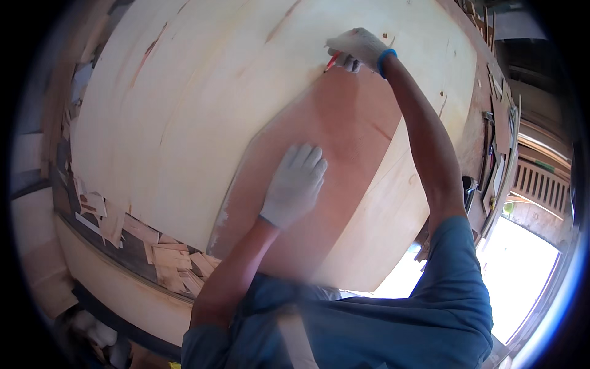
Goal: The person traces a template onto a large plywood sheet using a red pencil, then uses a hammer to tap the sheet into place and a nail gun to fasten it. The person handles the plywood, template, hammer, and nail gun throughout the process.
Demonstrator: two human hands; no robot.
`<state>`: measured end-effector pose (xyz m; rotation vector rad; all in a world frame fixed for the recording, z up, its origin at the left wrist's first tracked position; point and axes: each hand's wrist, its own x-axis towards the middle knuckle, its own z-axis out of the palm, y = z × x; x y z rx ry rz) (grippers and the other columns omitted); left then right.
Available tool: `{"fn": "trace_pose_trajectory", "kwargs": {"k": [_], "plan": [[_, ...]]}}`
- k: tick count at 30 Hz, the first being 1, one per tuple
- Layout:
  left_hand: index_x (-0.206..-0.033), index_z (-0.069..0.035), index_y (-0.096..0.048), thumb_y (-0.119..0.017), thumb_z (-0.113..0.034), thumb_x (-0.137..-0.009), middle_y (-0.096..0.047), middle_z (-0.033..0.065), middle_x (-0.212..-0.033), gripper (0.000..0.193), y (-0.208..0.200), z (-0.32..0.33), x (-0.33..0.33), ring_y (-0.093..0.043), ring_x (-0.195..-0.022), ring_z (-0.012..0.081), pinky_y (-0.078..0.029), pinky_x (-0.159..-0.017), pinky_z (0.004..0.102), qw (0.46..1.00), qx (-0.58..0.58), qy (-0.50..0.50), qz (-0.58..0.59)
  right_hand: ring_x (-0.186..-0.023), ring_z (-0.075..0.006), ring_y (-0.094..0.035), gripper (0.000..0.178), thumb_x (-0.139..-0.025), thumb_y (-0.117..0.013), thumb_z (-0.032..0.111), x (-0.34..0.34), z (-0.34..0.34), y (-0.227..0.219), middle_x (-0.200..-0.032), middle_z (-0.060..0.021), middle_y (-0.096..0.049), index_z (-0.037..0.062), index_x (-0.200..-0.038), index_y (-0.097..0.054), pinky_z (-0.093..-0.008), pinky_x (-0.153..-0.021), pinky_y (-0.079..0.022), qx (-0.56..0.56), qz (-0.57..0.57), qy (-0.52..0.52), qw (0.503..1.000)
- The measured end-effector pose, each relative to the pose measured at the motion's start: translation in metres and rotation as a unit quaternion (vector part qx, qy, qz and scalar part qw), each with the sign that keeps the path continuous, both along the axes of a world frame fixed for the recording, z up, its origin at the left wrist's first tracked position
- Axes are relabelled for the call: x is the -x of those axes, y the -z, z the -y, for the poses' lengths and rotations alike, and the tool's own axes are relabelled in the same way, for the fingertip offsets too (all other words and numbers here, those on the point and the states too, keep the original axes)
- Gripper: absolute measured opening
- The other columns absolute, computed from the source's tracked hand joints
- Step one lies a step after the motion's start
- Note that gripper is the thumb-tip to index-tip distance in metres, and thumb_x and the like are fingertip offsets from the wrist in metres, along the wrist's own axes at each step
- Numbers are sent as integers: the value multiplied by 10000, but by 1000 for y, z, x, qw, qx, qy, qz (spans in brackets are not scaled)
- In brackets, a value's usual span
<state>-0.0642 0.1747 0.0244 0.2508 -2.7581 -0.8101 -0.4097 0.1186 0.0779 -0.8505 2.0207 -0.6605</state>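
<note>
Holds a red pencil pinched in the right hand, with fingers curled closely around it and the tip pointing down beside the far end of a reddish-brown wooden panel. Cannot tell whether the tip touches the surface below. Lays the left hand palm down on the same panel, nearer the body, with fingers extended and close together and nothing in its grasp. Wears whitish knit work gloves on both hands, plus a blue band at the right wrist. Rests, in the panel's case, flat on a large pale plywood sheet, running slantwise from beside the person's dark teal clothing up to the right hand, with an angled corner along its left edge. Shows knots and reddish streaks in the sheet's grain. To the lower left, just beyond the sheet, lie thin wood offcuts in a loose heap.
</note>
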Motion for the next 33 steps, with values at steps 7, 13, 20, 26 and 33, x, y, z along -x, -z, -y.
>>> {"fn": "trace_pose_trajectory", "kwargs": {"k": [7,13,20,26,33], "plan": [[-1180,-20,-653,-656,-171,-911,-603,163,-1303,309,-1,4,6,-534,-1227,358,-400,-1102,516,998,-17,17,58,-539,-171,-611,415,-967,-681,403,-35,22,13,-715,-85,-708,0,-877,-732,-290,-517,-501,6,112,-69,991],[-1152,-15,-653,-650,-173,-906,-612,169,-1258,293,6,-1,10,-547,-1164,362,-414,-1048,502,999,13,5,29,-586,-153,-668,406,-979,-673,402,-124,20,22,-713,-70,-730,21,-866,-757,-291,-551,-557,8,174,-132,976],[-1308,-77,-651,-710,-117,-888,-603,173,-1404,426,-11,-4,13,-542,-1323,407,-401,-1145,584,994,-15,2,106,-589,-127,-659,370,-977,-697,408,27,-3,17,-742,-45,-731,50,-998,-786,-276,-545,-543,7,48,-54,997],[-1378,-69,-593,-734,-111,-883,-569,176,-1460,516,12,-10,8,-518,-1358,428,-380,-1149,621,999,16,0,34,-562,-100,-596,390,-981,-724,426,108,-66,2,-710,-39,-690,43,-907,-739,-264,-504,-466,159,-15,197,967],[-1338,-64,-600,-703,-120,-888,-552,174,-1464,465,1,-9,14,-508,-1346,436,-371,-1141,621,995,37,14,89,-592,-132,-642,395,-956,-730,417,65,-72,42,-736,-65,-720,36,-850,-734,-281,-534,-505,189,86,235,950]]}}
